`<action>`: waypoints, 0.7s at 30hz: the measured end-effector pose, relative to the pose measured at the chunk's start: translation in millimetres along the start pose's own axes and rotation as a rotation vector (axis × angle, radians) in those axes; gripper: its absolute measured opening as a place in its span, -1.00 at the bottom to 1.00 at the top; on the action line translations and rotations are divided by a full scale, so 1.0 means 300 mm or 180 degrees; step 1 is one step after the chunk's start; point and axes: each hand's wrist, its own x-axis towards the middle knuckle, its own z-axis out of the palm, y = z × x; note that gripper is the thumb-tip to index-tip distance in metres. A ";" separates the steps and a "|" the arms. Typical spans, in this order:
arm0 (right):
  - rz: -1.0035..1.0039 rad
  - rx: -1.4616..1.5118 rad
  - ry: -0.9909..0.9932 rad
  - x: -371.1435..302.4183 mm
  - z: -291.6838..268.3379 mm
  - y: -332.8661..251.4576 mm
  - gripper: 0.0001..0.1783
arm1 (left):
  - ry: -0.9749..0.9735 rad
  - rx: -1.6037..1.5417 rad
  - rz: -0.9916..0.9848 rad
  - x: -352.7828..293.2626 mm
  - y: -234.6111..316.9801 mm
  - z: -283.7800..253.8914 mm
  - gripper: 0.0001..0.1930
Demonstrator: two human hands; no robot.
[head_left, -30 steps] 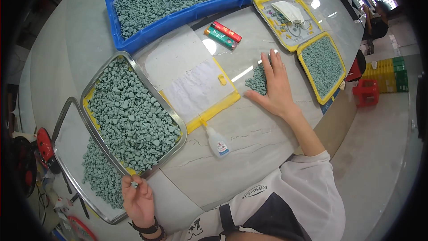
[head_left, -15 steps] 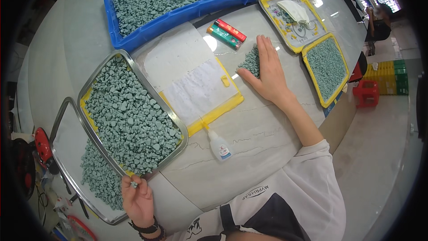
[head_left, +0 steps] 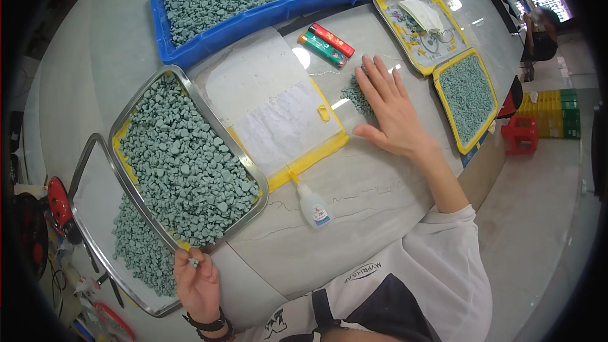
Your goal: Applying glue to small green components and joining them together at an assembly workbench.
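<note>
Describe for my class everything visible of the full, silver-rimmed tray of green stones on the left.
The tray is oblong with rounded corners and a shiny, metal-looking rim. Yellow edging shows in places inside it. Grey-green stones of mixed sizes fill it. It lies slanted in view, its left side overlapping a second silver-rimmed tray. The left hand is at its near corner; whether it touches the rim is hard to tell.
</note>
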 end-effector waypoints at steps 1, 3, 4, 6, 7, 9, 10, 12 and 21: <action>-0.0041 -0.0242 -0.0226 -0.010 0.006 -0.014 0.04 | 0.0017 -0.0018 0.0008 0.000 0.000 -0.001 -0.77; 0.0003 -0.0229 -0.0250 -0.028 0.012 -0.026 0.06 | 0.0057 -0.0055 0.0038 0.000 -0.001 -0.002 -0.77; 0.0041 -0.0211 -0.0272 -0.034 0.015 -0.031 0.07 | 0.0059 -0.0056 0.0044 -0.001 -0.001 -0.002 -0.77; 0.0074 -0.0193 -0.0291 -0.049 0.015 -0.044 0.08 | 0.0078 -0.0009 0.0050 -0.003 -0.002 -0.002 -0.77; 0.0059 -0.0217 -0.0293 -0.060 0.011 -0.052 0.09 | 0.0088 0.0016 0.0054 -0.004 -0.002 -0.002 -0.77; 0.0057 -0.0272 -0.0307 -0.080 -0.003 -0.061 0.10 | 0.0068 0.0033 0.0036 -0.003 -0.002 0.002 -0.77; 0.0066 -0.0273 -0.0306 -0.077 -0.004 -0.067 0.10 | 0.0052 0.0051 0.0026 -0.002 -0.003 0.004 -0.77; -0.0073 -0.0304 -0.0412 -0.060 0.003 -0.093 0.11 | 0.0031 0.0077 0.0010 -0.003 -0.004 0.007 -0.77; -0.0117 -0.0105 -0.0452 -0.060 -0.015 -0.107 0.08 | -0.0099 0.0001 -0.0068 0.003 -0.004 0.008 -0.73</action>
